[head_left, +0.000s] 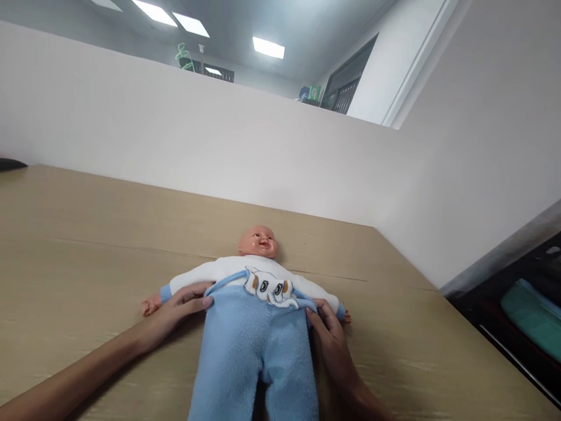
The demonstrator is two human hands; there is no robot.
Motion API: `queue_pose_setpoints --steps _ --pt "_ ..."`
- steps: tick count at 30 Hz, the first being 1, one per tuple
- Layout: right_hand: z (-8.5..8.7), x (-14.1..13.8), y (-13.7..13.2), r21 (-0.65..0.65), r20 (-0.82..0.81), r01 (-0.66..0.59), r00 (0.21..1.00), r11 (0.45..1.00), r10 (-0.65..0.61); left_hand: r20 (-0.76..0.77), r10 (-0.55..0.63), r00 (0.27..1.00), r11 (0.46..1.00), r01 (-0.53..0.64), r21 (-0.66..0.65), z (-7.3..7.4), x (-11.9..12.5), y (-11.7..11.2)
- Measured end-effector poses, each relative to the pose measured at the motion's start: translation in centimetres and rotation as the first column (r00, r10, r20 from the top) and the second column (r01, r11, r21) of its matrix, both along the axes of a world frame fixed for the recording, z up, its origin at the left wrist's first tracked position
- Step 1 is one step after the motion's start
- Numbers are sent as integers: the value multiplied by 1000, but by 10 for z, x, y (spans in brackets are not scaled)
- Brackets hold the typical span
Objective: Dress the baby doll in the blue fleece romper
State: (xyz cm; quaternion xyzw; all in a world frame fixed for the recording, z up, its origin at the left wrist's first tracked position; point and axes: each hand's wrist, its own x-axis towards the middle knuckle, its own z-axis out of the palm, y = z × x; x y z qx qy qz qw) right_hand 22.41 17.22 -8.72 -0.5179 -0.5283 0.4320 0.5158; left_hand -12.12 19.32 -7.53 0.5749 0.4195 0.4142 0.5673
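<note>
A baby doll (258, 241) lies on its back on the brown table, arms spread to both sides. It wears a white top (199, 273) with blue cuffs. Fuzzy blue overalls (252, 339) with a white animal-face patch (269, 287) cover its front and legs. My left hand (186, 304) pinches the overalls' edge at the doll's side on the left. At the opposite side, my right hand (331, 333) grips the edge near the strap between thumb and fingers. The ends of the overalls' legs run out of view at the bottom.
The table (109, 234) meets a low white wall (197, 134) at the back. To the right, beyond the table's edge, a dark rack (491, 316) holds folded green cloth (532, 313). A black object (11, 164) shows at the far left.
</note>
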Motion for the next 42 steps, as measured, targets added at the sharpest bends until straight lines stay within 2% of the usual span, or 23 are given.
queue_pose_setpoints --steps 2,5,8,11,12,14,16,17,19,22,23,24,26,28,30,32,34,36,39,40,42 --pt "1 3 2 8 25 20 999 1000 -21 5 57 998 997 -57 60 2 0 3" --pt "3 5 2 27 44 -12 999 1000 11 11 175 985 977 -175 118 10 8 3" --pt "15 1 4 109 138 6 990 994 -21 77 234 969 962 -242 129 16 19 -2" --pt "47 -15 21 246 339 -16 938 969 -71 147 240 960 957 -260 132 13 25 -6" --pt "62 -25 30 296 413 -77 909 952 -55 155 250 956 952 -272 138 11 25 -8" --pt "91 -51 53 369 553 -320 830 872 71 163 272 948 942 -297 159 5 26 -10" --pt "113 -86 79 317 669 -566 702 761 244 179 255 950 935 -289 204 0 26 -14" --pt "119 -105 91 242 726 -663 608 708 321 190 232 954 934 -273 229 -2 26 -16" --pt "123 -145 113 101 841 -812 378 575 387 197 189 962 933 -238 269 -5 26 -19" --pt "111 -200 135 -191 942 -925 -78 329 326 163 210 964 925 -250 286 -6 27 -22" --pt "107 -214 139 -245 945 -922 -158 301 286 145 235 961 919 -268 290 -6 27 -22" --pt "103 -226 142 -271 943 -919 -194 285 270 126 261 957 912 -288 294 -5 27 -22" --pt "100 -239 145 -268 946 -923 -198 276 257 106 298 949 900 -316 300 -5 27 -22" --pt "104 -237 148 -214 956 -933 -139 289 259 111 295 949 895 -315 315 -5 27 -22" --pt "109 -222 152 -97 950 -942 9 321 313 121 268 956 890 -294 348 -6 26 -23" --pt "111 -197 156 70 845 -937 238 342 480 123 247 961 868 -276 412 -8 25 -24" --pt "109 -170 157 135 711 -929 333 344 620 130 226 965 829 -261 495 -10 25 -26" --pt "104 -148 152 134 642 -923 359 362 678 144 184 972 783 -233 576 -11 25 -29" --pt "97 -130 137 118 679 -940 311 320 665 149 144 978 742 -206 637 -11 27 -33" --pt "96 -128 132 115 712 -948 287 297 641 153 169 974 747 -228 624 -9 28 -34" --pt "96 -129 125 103 760 -961 244 258 603 175 295 939 774 -342 533 -3 30 -32"
